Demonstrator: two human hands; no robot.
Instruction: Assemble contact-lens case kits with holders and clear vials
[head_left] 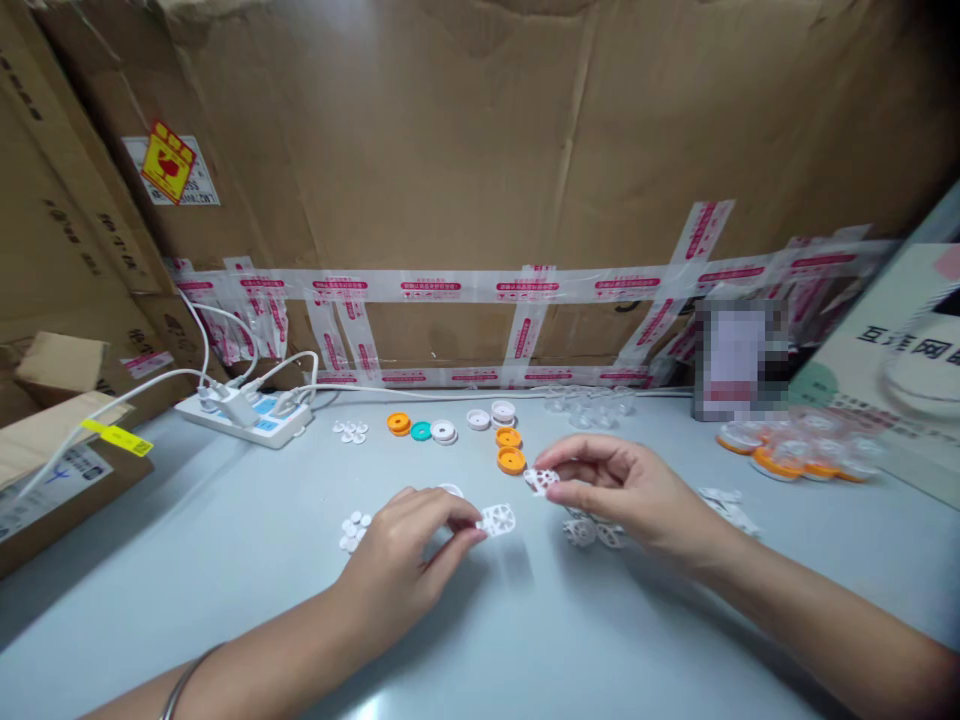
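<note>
Between thumb and fingers, my left hand (420, 535) pinches a flat white openwork plastic piece (499, 519) with a star-like pattern. My right hand (619, 483) is closed on a similar white openwork plastic piece (541, 481), tilted and a little farther from me. Both pieces are above the table, apart from each other. Under my right hand lies a pile of more white openwork pieces (581, 533). Just beyond the hands are orange round parts (511, 460). A white ring (451, 491) shows partly behind my left hand, and small white discs (354, 531) lie left of it.
Farther back sit a teal disc (421, 431), white round parts (478, 419), small white caps (350, 431) and clear domes (589, 408). Assembled clear-and-orange pieces (802, 447) are piled right. A power strip (244, 413) with cables stands left, before a large cardboard box (420, 150).
</note>
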